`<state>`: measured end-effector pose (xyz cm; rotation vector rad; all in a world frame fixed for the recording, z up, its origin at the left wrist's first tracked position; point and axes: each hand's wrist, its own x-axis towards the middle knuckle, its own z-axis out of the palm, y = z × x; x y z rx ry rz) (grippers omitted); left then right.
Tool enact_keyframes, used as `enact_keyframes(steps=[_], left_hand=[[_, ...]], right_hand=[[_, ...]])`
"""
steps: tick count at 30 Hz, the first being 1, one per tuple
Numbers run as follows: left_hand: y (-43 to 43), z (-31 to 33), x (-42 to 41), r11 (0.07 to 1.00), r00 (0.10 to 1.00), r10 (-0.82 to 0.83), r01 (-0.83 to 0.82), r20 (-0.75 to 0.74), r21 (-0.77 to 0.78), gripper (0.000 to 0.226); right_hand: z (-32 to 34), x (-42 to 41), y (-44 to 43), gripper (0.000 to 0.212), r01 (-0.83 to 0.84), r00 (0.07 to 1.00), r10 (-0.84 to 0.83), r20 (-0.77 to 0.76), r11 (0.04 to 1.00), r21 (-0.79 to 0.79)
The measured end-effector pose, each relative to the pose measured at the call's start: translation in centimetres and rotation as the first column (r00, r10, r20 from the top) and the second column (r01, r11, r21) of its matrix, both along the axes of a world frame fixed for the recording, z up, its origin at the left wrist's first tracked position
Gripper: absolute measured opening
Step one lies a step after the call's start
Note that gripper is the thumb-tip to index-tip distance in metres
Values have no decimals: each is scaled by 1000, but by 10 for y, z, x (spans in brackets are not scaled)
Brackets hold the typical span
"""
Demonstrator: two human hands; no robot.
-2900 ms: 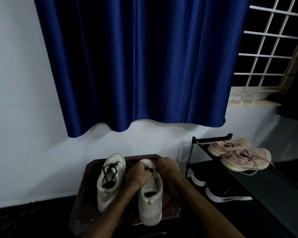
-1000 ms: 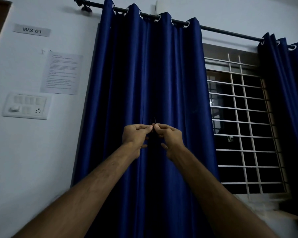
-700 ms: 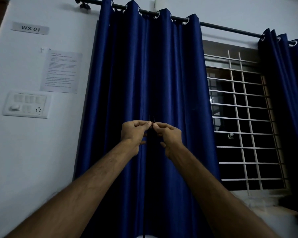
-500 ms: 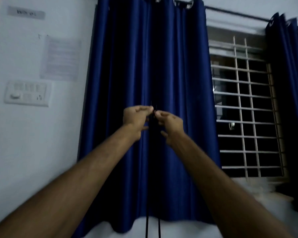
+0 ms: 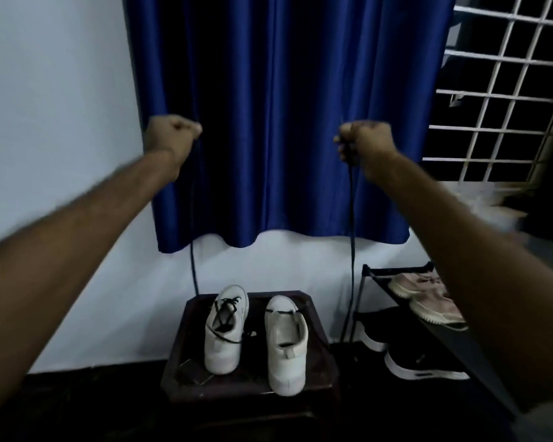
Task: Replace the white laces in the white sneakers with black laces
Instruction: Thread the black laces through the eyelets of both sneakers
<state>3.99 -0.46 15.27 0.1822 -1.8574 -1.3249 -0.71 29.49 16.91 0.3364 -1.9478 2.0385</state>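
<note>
Two white sneakers stand side by side on a dark wooden stool. The left sneaker carries a black lace across its eyelets. The right sneaker has one black lace threaded through its front eyelets only. Both ends of that lace run up and apart from the shoe. My left hand grips one end, raised high at the left. My right hand grips the other end, raised high at the right.
A blue curtain hangs on the white wall behind the stool. A black shoe rack at the right holds pink sneakers on top and black sneakers below. A barred window is at the upper right.
My hands, which held the two lace ends together in front of the curtain, have spread wide apart. The view has dropped, so the sneakers and the stool show again.
</note>
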Motion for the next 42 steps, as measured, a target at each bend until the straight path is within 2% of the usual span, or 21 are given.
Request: enact_keyframes(steps=[3, 7, 10, 12, 14, 16, 18, 23, 27, 30, 33, 34, 35, 37, 41, 42], left_hand=[[8, -51, -15, 991, 983, -125, 118, 131, 64, 9], [32, -117, -30, 978, 949, -206, 195, 237, 68, 9], [47, -178, -37, 964, 901, -208, 255, 380, -76, 5], [58, -216, -34, 932, 862, -119, 268, 493, -244, 9], [72, -249, -22, 901, 876, -67, 259, 478, -348, 19], [86, -275, -2, 902, 941, -63, 197, 333, -384, 20], [96, -304, 20, 887, 974, -57, 151, 221, -436, 16], [110, -382, 64, 828, 966, -40, 176, 257, -533, 22], [101, -404, 65, 590, 943, 45, 241, 329, -771, 32], [92, -404, 70, 461, 913, 22, 352, 408, -814, 62], [85, -416, 71, 267, 870, 65, 457, 489, -849, 101], [86, -421, 69, 242, 859, 93, 471, 503, -849, 107], [89, -423, 69, 255, 832, 125, 499, 540, -828, 110], [100, -424, 72, 311, 805, 162, 507, 571, -804, 102], [112, -428, 75, 238, 819, 244, 469, 520, -850, 66], [112, -432, 77, 262, 827, 246, 446, 506, -856, 58]], right_hand=[[-51, -18, -8, 19, 13, 1000, -16, 21, 988, 155], [-116, -20, -22, 10, -42, 996, 7, 90, 917, 397], [-177, -19, -32, 14, -144, 981, 47, 186, 819, 556], [-218, -21, -38, 22, -171, 975, 30, 219, 729, 663], [-252, -20, -45, 22, -211, 964, 17, 264, 650, 730], [-279, -20, -51, 17, -221, 956, -16, 293, 618, 754], [-300, -21, -57, 14, -149, 967, -83, 243, 591, 793], [-314, -19, -64, 19, -41, 971, -161, 177, 615, 788], [-314, -17, -65, 18, -12, 976, -169, 139, 594, 804], [-316, -18, -65, 18, -36, 970, -169, 176, 613, 789], [-317, -17, -67, 20, -60, 963, -175, 203, 597, 800], [-317, -17, -67, 21, -57, 962, -186, 202, 584, 810], [-318, -16, -66, 23, -49, 961, -197, 196, 574, 818], [-319, -15, -64, 24, -32, 959, -213, 184, 567, 823], [-317, -8, -62, 24, -24, 953, -236, 190, 566, 824], [-316, -6, -62, 24, -29, 951, -238, 196, 563, 826]])
